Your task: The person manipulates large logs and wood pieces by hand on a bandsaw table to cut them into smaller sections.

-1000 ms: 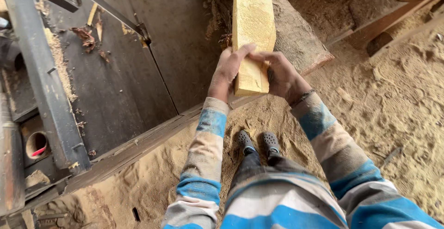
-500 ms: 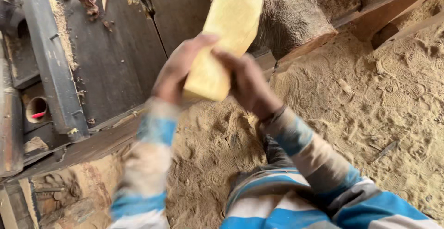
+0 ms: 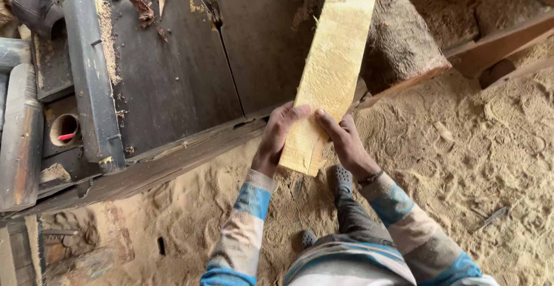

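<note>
**Desk:** What do we have at the saw table (image 3: pixel 173 84)?

**Photographer:** A person in a blue-striped sleeve grips the near end of a pale, rough-sawn plank (image 3: pixel 332 66). The left hand (image 3: pixel 276 139) is clamped on the plank's left edge, the right hand (image 3: pixel 345 141) on its right edge, fingers over the top face. The hands are close together but do not touch.

**Desk:** And where does the plank sit?

**Photographer:** It runs away from the person, tilted to the right, crossing the front edge of the dark table. Its far end leaves the top of the picture. A bark-covered log slab (image 3: pixel 398 49) lies just beside it on the right.

**Desk:** Anything else around?

**Photographer:** A long metal fence rail (image 3: pixel 89 72) stands well to the left, with wood scraps (image 3: pixel 144 9) near it. Sawdust floor (image 3: pixel 473 165) everywhere; the person's dark shoes (image 3: pixel 341 177) are planted below the plank's end.

**Desk:** Handling note?

**Photographer:** In my judgement, the plank wants both palms kept at the near end, flat and even, so it does not twist. The far end is long and heavy-looking; keeping it square to the dark slot (image 3: pixel 222 61) in the table looks like the careful part.
</note>
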